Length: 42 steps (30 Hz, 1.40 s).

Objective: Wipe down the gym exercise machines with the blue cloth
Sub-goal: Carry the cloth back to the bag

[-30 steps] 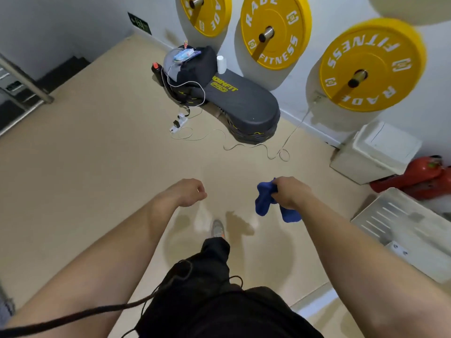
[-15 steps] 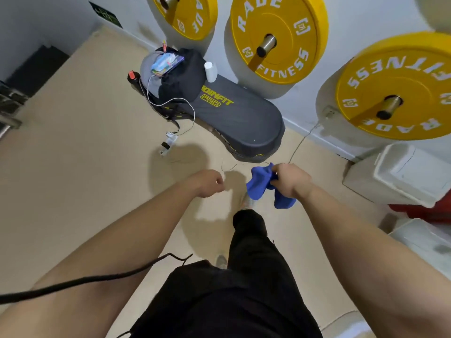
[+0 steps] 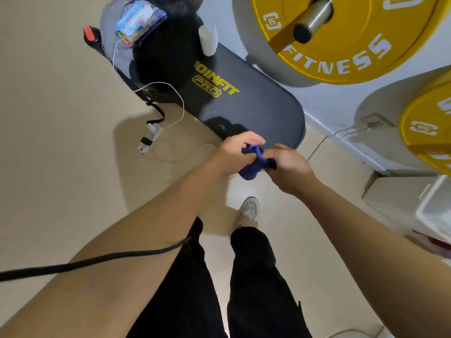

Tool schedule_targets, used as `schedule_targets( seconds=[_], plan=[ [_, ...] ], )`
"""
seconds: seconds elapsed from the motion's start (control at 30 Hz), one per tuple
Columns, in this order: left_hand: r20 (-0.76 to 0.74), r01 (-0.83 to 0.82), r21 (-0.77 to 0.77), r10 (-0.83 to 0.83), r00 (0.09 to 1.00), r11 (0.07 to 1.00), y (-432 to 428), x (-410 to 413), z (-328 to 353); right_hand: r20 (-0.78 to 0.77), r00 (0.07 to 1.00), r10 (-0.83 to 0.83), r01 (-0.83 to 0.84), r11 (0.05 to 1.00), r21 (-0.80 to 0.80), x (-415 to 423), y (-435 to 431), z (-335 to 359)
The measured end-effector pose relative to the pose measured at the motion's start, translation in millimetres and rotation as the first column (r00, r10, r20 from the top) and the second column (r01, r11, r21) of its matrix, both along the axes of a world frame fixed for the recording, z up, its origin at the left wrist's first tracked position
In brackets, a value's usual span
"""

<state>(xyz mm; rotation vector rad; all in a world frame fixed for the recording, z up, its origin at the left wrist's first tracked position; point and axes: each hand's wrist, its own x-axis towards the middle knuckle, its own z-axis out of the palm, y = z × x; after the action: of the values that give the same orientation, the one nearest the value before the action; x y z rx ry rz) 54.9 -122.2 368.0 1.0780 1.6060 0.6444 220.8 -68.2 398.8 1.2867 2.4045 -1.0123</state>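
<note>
The blue cloth (image 3: 253,164) is bunched between both my hands, just in front of the near end of a black padded bench (image 3: 244,103) with yellow lettering. My left hand (image 3: 234,152) grips one end of the cloth with curled fingers. My right hand (image 3: 288,167) grips the other end. The bench lies on the floor along the wall, with a dark bag (image 3: 166,45) and a white bottle (image 3: 207,37) on its far end.
Yellow weight plates (image 3: 341,45) hang on pegs on the white wall above the bench. A white power strip (image 3: 150,137) with cables lies on the beige floor left of the bench. White boxes (image 3: 415,203) stand at the right. My foot (image 3: 249,211) is below my hands.
I have stepped closer to the bench. My left hand moved right and took hold of the cloth, which only my right hand held before.
</note>
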Motion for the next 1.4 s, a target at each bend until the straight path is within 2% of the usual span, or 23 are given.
schedule_targets(
  seconds=[0.07,0.13,0.27,0.37,0.47,0.63,0.73,0.8,0.87,0.93,1.0,1.1,1.2,1.33,1.4],
  plan=[
    [0.015,-0.048,-0.011,0.048,0.999,0.999,18,-12,-41,-0.021,0.994,-0.108,0.107,0.994,-0.023,-13,18,-35],
    [-0.037,-0.055,-0.032,0.054,0.998,0.998,32,-30,-75,-0.044,0.96,-0.276,0.272,0.959,-0.08,-23,29,-71],
    [-0.271,0.059,0.011,-0.053,0.961,0.998,39,-55,-124,0.004,0.893,-0.451,0.447,0.883,-0.142,-41,38,-130],
    [-0.336,0.13,0.084,-0.094,0.937,0.988,29,-59,-153,0.005,0.866,-0.499,0.488,0.845,-0.218,-50,36,-165],
    [-0.252,0.104,0.076,-0.081,0.964,0.992,21,-59,-175,-0.056,0.813,-0.58,0.528,0.774,-0.349,-56,33,-183],
    [-0.179,0.023,0.033,-0.017,0.984,0.999,19,-56,-187,-0.089,0.787,-0.611,0.517,0.731,-0.445,-59,30,-192],
    [-0.171,0.024,0.031,-0.018,0.985,0.999,19,-53,-188,-0.141,0.675,-0.725,0.533,0.61,-0.586,-61,34,-191],
    [-0.165,0.035,0.024,-0.03,0.986,0.999,19,-51,-188,-0.145,0.631,-0.762,0.567,0.581,-0.585,-60,38,-191],
    [-0.166,0.065,0.011,-0.062,0.984,0.998,18,-47,-187,-0.139,0.645,-0.752,0.59,0.605,-0.534,-60,40,-193],
    [-0.173,0.068,0.005,-0.066,0.983,0.998,16,-42,-187,-0.104,0.624,-0.774,0.615,0.57,-0.545,-61,41,-198],
    [-0.198,0.029,0.031,-0.022,0.98,0.999,16,-40,-186,-0.078,0.591,-0.803,0.621,0.514,-0.592,-62,43,-201],
    [-0.247,-0.086,0.109,0.111,0.963,0.99,16,-41,-187,-0.081,0.566,-0.821,0.617,0.486,-0.619,-63,44,-204],
    [-0.267,-0.114,0.149,0.15,0.952,0.982,18,-44,-185,-0.117,0.579,-0.807,0.613,0.525,-0.591,-62,42,-201],
    [-0.323,-0.022,0.19,0.083,0.943,0.982,18,-46,-184,-0.195,0.639,-0.744,0.575,0.631,-0.521,-61,40,-197],
    [-0.401,0.049,0.228,0.048,0.915,0.972,18,-45,-182,-0.223,0.67,-0.708,0.546,0.673,-0.499,-60,40,-194]
  ],
)
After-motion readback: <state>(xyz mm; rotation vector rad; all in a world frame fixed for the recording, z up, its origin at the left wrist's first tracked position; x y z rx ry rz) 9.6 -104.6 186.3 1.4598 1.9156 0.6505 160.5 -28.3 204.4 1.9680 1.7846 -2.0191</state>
